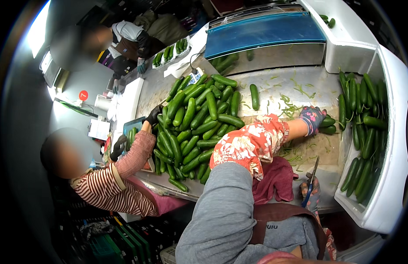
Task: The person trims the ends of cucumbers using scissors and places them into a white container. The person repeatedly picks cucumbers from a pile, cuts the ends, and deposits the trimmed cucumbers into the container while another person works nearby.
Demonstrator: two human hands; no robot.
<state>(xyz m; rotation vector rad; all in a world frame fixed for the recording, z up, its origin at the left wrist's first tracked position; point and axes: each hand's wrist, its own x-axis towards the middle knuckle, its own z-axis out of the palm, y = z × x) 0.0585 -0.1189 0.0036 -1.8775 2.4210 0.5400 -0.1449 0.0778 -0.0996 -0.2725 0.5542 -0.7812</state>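
Note:
My left hand [312, 120], in a patterned grey glove, is closed around a couple of small cucumbers [328, 129] over the metal worktop, and their ends stick out past my fingers. Nearer my body, my right hand [311, 195] grips scissors [309, 189] by their blue handles, with the blades pointing away from me. A large heap of cucumbers [197, 122] lies left of my outstretched arm. One single cucumber [254, 96] rests apart from the heap. Thin green trimmings [289, 107] are scattered around my left hand.
A white foam box [393, 138] holding cucumbers stands at the right, beside another foam box [347, 54]. A blue-topped metal machine [266, 31] sits at the back. A dark red cloth [276, 181] lies near me. A co-worker's black-gloved hand [154, 115] touches the heap; another person stands farther back.

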